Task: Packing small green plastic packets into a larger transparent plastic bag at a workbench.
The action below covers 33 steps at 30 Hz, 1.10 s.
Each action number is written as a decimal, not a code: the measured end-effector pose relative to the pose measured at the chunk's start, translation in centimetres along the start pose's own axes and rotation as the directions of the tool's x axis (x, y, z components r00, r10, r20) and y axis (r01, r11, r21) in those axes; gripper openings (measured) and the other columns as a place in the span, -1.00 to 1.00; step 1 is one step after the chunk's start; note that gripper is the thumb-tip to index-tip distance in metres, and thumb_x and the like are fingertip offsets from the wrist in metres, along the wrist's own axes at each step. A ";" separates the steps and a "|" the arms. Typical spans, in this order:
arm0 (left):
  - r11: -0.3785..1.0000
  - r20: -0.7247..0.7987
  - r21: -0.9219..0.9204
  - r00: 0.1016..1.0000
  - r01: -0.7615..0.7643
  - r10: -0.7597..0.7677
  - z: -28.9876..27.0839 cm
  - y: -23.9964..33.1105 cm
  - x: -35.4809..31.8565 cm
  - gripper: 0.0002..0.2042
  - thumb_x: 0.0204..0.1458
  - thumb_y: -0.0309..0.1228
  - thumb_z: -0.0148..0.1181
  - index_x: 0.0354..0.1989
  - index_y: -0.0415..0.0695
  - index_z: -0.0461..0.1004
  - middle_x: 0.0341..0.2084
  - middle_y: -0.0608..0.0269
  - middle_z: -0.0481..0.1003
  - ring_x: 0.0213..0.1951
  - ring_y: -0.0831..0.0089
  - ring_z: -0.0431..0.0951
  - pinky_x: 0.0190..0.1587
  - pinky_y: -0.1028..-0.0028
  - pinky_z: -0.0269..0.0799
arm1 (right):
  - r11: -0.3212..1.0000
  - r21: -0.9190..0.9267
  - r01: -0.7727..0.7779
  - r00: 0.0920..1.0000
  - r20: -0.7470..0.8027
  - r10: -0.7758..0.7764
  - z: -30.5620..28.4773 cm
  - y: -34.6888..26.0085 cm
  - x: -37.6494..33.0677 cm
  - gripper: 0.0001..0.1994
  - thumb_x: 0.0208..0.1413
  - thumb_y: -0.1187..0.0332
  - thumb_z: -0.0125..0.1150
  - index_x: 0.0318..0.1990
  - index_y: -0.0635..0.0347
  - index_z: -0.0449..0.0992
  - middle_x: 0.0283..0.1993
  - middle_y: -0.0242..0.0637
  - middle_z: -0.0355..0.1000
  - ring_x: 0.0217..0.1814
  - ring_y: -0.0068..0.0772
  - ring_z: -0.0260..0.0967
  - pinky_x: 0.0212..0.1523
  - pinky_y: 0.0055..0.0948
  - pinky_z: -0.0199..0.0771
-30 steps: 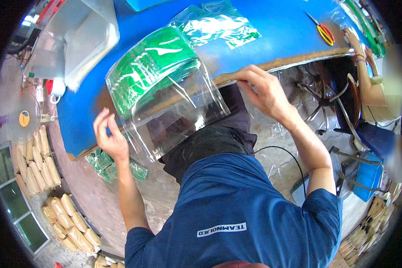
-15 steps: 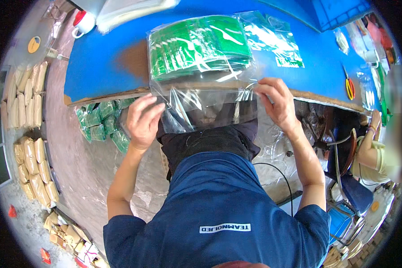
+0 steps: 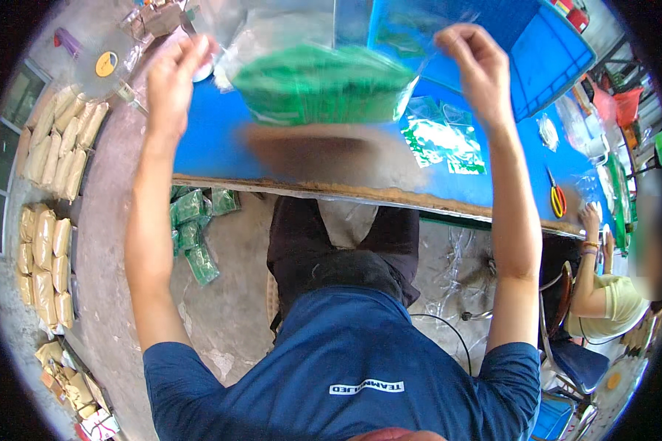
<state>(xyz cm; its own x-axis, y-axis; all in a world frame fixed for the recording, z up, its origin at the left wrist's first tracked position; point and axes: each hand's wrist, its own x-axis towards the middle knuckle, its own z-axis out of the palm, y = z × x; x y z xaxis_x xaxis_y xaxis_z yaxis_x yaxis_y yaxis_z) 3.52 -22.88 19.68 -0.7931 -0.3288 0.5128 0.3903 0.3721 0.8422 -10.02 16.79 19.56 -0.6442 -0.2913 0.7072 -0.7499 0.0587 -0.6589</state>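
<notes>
My left hand (image 3: 173, 77) and my right hand (image 3: 478, 66) are both raised above the blue table (image 3: 221, 151). Between them they hold up a clear plastic bag (image 3: 324, 81) by its top corners. A stack of green packets fills the lower part of the bag; it is blurred by motion. The bag hangs over the table, clear of its surface. More green packets in clear wrap (image 3: 445, 143) lie flat on the table to the right of the bag.
Green packets (image 3: 195, 228) are piled on the floor under the table's left side. Tan filled bags (image 3: 51, 191) lie in rows on the floor at far left. Red-and-yellow scissors (image 3: 557, 200) rest on the table at right. Another person (image 3: 603, 294) sits at the far right.
Both hands have lifted the bag of green packets from the table's front edge up into the air. The camera view has tilted, so the table now sits higher and wider.
</notes>
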 end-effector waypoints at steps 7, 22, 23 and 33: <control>0.994 -0.004 0.010 0.994 0.113 -0.113 -1.2 -3.4 -2.2 -0.77 0.25 -0.31 0.17 -0.14 -0.24 0.60 -0.23 0.26 0.61 -0.12 0.54 0.56 0.05 0.47 0.42 | 0.994 -0.004 -0.112 0.979 0.169 0.111 1.6 1.1 -0.2 -0.84 0.26 0.40 0.19 -0.21 0.35 0.54 -0.25 -0.34 0.55 -0.18 -0.60 0.44 -0.10 -0.55 0.46; 0.954 -0.222 0.219 0.942 -0.203 0.252 2.5 -3.3 -2.9 -0.76 0.37 -0.30 -0.08 -0.26 -0.18 0.42 -0.29 0.19 0.56 -0.17 0.45 0.56 -0.04 0.42 0.46 | 0.991 0.054 -0.126 0.986 0.115 0.120 1.7 3.2 -1.2 -0.82 0.29 0.35 0.15 -0.23 0.31 0.50 -0.31 -0.33 0.51 -0.27 -0.62 0.39 -0.23 -0.52 0.43; 0.905 -0.184 0.382 0.944 -0.187 0.273 1.8 -7.3 -3.1 -0.77 0.40 -0.31 -0.16 -0.23 -0.19 0.33 -0.32 0.15 0.55 -0.24 0.43 0.60 -0.14 0.42 0.52 | 0.966 0.103 -0.235 0.963 0.162 0.217 2.5 4.7 -1.7 -0.83 0.30 0.36 0.13 -0.25 0.30 0.49 -0.31 -0.32 0.52 -0.29 -0.60 0.39 -0.23 -0.52 0.43; 0.966 -0.531 0.258 0.831 -0.025 0.164 6.3 -7.0 0.2 -0.76 0.39 -0.34 -0.25 -0.23 -0.25 0.25 -0.62 0.14 0.44 -0.64 0.36 0.48 -0.54 0.35 0.39 | 0.867 0.379 -0.324 0.912 -0.117 0.392 9.4 3.6 0.5 -0.82 0.39 0.35 -0.08 -0.22 0.29 0.32 -0.33 -0.15 0.55 -0.22 -0.44 0.52 -0.18 -0.40 0.52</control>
<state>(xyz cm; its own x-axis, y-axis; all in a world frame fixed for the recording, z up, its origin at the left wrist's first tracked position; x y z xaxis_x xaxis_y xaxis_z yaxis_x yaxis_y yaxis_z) -2.31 -20.07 12.85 -0.3465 -0.6735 0.6530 0.2762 0.5920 0.7572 -11.63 7.87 15.14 -0.8994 -0.1308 0.4170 -0.3845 -0.2166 -0.8973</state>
